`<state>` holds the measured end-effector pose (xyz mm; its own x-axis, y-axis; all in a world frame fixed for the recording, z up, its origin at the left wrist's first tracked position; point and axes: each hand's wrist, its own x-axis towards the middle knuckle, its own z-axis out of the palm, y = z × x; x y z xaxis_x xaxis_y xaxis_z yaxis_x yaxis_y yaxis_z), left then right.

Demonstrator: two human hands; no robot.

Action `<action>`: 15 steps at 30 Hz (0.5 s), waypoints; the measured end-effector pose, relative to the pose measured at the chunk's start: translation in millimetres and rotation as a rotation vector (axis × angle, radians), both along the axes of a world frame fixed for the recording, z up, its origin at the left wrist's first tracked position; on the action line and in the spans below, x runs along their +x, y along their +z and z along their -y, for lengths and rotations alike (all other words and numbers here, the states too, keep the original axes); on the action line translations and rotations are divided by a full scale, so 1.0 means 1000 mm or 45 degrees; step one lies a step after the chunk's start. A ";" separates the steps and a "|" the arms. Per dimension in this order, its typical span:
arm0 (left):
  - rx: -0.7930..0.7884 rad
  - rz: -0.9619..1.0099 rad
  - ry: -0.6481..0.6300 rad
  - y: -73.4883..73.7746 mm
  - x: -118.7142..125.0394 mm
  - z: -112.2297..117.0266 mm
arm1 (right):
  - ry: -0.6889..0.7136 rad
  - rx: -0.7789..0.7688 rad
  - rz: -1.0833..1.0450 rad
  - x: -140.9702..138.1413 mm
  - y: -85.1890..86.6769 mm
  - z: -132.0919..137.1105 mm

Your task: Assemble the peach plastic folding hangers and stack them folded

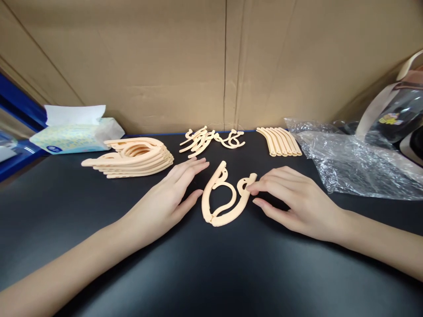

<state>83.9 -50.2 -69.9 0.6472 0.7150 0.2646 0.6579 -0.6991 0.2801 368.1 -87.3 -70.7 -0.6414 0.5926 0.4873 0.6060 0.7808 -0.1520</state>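
A peach plastic folding clothes hanger [227, 219] lies on the black table between my hands, its two arms folded up into a V and its curved hook between them. To its left, my left hand [178, 193] rests with the fingers stretched out, thumb close to the hanger but holding nothing. My right hand [294, 202] is on the other side, thumb and fingers apart. Its index fingertip is at the upper end of the right arm, seemingly touching it without a grip.
A stack of folded hangers [142, 165] sits at the left, before a tissue pack [76, 134]. Loose hook pieces [200, 143] and a row of curved arm pieces [279, 141] lie along the back. Clear plastic film [366, 165] and a transparent bag [399, 110] occupy the right; cardboard [148, 66] stands behind.
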 end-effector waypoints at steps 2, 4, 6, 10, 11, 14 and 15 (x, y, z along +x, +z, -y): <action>-0.005 0.001 -0.009 0.001 0.000 0.001 | -0.005 -0.023 0.004 0.000 0.000 0.000; -0.022 -0.001 -0.022 0.002 0.000 0.002 | -0.012 -0.054 0.009 0.001 0.001 -0.001; -0.034 0.003 -0.034 0.003 0.001 0.002 | -0.022 -0.077 0.021 0.001 0.001 -0.002; -0.055 -0.005 -0.044 0.003 0.001 0.002 | -0.031 -0.111 0.025 0.000 0.002 -0.003; -0.061 -0.012 -0.048 0.002 0.001 0.002 | -0.019 -0.122 0.024 0.000 0.002 -0.003; -0.060 -0.021 -0.067 0.000 0.000 0.002 | 0.055 -0.179 0.077 0.001 0.002 -0.002; -0.056 -0.020 -0.076 -0.001 -0.001 0.002 | 0.086 -0.203 0.108 0.001 0.002 -0.001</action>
<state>83.4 -51.7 -71.1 0.6929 0.6855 0.2235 0.6197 -0.7246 0.3015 369.3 -85.9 -68.4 -0.7172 0.6123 0.3327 0.5691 0.7902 -0.2276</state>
